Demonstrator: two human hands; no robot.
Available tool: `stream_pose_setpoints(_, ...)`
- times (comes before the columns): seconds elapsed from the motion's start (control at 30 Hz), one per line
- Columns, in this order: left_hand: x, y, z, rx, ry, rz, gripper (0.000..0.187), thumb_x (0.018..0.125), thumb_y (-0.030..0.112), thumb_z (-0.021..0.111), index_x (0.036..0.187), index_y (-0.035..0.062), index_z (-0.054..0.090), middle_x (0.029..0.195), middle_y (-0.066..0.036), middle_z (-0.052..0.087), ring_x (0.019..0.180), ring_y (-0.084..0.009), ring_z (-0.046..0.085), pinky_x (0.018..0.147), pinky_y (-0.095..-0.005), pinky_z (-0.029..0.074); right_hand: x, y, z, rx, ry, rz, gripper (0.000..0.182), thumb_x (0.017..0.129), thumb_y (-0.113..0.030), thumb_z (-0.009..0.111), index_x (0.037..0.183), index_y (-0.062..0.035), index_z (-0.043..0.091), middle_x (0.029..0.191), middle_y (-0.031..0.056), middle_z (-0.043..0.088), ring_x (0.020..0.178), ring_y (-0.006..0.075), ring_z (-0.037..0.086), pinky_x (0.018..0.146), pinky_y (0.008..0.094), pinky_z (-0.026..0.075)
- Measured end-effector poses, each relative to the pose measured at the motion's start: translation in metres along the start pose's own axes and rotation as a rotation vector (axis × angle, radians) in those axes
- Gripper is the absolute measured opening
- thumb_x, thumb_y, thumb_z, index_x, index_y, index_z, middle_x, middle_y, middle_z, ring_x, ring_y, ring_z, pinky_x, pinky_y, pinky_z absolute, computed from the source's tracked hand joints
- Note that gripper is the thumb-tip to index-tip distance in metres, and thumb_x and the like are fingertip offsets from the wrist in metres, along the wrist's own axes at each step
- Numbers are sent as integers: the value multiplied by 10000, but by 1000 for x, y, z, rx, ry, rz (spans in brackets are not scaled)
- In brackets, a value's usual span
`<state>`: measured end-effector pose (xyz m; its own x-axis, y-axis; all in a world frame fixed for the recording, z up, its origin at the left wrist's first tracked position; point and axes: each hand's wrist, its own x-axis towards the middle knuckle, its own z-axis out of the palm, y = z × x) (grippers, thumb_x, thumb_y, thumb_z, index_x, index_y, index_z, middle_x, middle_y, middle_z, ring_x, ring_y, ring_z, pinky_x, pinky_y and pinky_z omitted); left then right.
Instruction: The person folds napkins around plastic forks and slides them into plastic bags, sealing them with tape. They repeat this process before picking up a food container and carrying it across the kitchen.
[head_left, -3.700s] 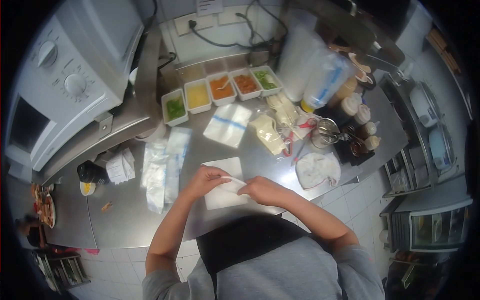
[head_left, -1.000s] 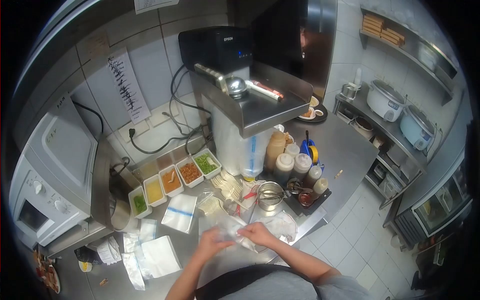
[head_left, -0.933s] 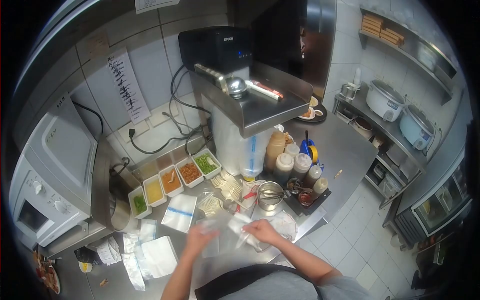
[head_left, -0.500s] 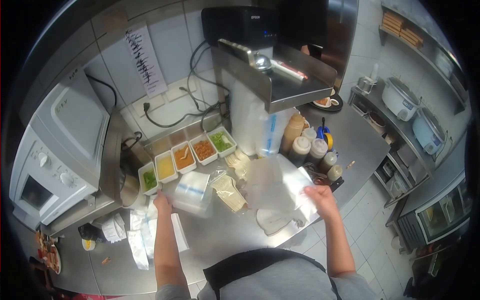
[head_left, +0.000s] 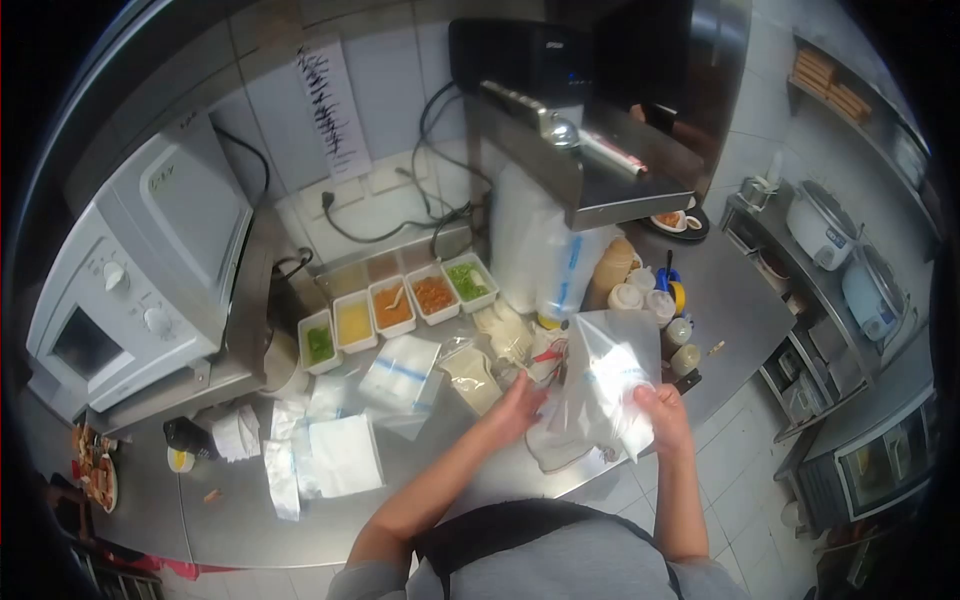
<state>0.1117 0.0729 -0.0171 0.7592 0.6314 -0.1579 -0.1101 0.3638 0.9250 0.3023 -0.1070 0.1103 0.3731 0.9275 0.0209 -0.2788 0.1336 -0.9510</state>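
Observation:
My right hand (head_left: 664,412) is closed on the edge of a clear plastic bag (head_left: 615,350) over the counter's front right. Light glares off the bag, with a blue stripe faintly visible. My left hand (head_left: 514,408) is left of the bag, its fingers stretched out and apart, with nothing visible in them. Just beyond it are a pack of cream plastic spoons (head_left: 472,378) and a crumpled piece with red print (head_left: 548,358). Below the bag lies a greyish cloth (head_left: 560,448). A folded stack of plastic bags with a blue stripe (head_left: 400,368) rests farther left.
Several white tubs of toppings (head_left: 353,322) line the wall. Squeeze bottles (head_left: 626,298) stand at the right, below a raised metal shelf (head_left: 640,205). White paper packets (head_left: 340,455) lie at the left, near a microwave (head_left: 140,280). Rice cookers (head_left: 822,225) are on the far-right shelving.
My left hand has moved right from beside the folded bag stack to near the held bag. My right hand still grips the plastic bag. The camera view has shifted slightly.

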Motion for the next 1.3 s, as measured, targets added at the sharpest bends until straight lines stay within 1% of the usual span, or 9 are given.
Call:
stream_pose_setpoints(0.07, 30, -21, -2, -706, -422, -381, 723, 918, 568, 385, 1389, 25, 307, 1381, -99, 404, 1258, -217, 402, 1059, -338, 310, -7, -2, -1, 43, -6, 29, 226, 840, -219, 669, 799, 2, 689, 703, 46, 657, 566, 91, 583, 525, 225, 459)
stream_pose_setpoints(0.23, 13, -8, 44, -459, -237, -337, 552, 942, 461, 428, 1330, 68, 398, 1255, -83, 521, 1138, -208, 511, 970, -362, 414, -21, 1, -22, 61, 36, 2, 218, 849, -209, 657, 829, 6, 692, 731, 54, 664, 594, 102, 598, 540, 235, 475)
stream_pose_setpoints(0.4, 12, -14, -12, -526, -259, -162, 341, 943, 271, 509, 1219, 71, 497, 1123, -85, 586, 1042, -229, 566, 909, -398, 456, -28, 0, -35, -70, 123, 49, 218, 860, -209, 648, 843, 1, 701, 751, 59, 672, 614, 95, 600, 563, 226, 475)
stream_pose_setpoints(0.53, -13, 15, -62, -367, -30, -111, 126, 898, 168, 596, 993, 88, 573, 936, -11, 601, 864, -141, 575, 773, -319, 480, -22, 1, -29, -395, 88, 142, 261, 860, -257, 653, 884, -4, 711, 763, 64, 679, 658, 93, 596, 617, 234, 473)
stream_pose_setpoints(0.67, -60, 91, -120, -152, 242, 95, 172, 870, 214, 642, 965, 78, 597, 892, -1, 605, 802, -128, 582, 665, -278, 478, -6, 28, -23, -602, -1, -14, 265, 867, -281, 645, 929, -33, 714, 763, 25, 679, 691, 68, 571, 631, 238, 464)
stream_pose_setpoints(0.83, -133, 198, -141, 700, 595, 266, 111, 811, 141, 694, 802, 38, 654, 745, -28, 662, 675, -87, 592, 607, -232, 463, 4, 46, 2, -613, -111, -61, 273, 864, -292, 646, 952, -41, 709, 824, 69, 698, 750, 96, 607, 680, 266, 478)
stream_pose_setpoints(1.0, -132, 176, -50, 723, 445, 346, 173, 683, -36, 755, 646, 20, 595, 681, -36, 645, 575, -69, 555, 521, -214, 453, 15, 73, 45, -738, -369, -98, 298, 847, -325, 650, 921, -42, 706, 788, 136, 680, 711, 196, 641, 655, 303, 481)
stream_pose_setpoints(1.07, -115, 141, -25, 1069, 333, 306, 238, 664, 48, 801, 615, 21, 570, 636, -50, 628, 549, -79, 541, 502, -239, 449, 16, 82, 63, -729, -372, -144, 320, 841, -346, 651, 907, -38, 704, 768, 146, 672, 683, 223, 639, 637, 311, 479)
stream_pose_setpoints(1.3, -88, 55, 0, 1093, 51, 219, 347, 592, 185, 866, 592, 28, 556, 544, -58, 565, 483, -113, 497, 476, -270, 425, 17, 131, 68, -845, -409, -190, 284, 796, -307, 640, 747, -29, 667, 678, 181, 606, 618, 345, 579, 579, 382, 457)
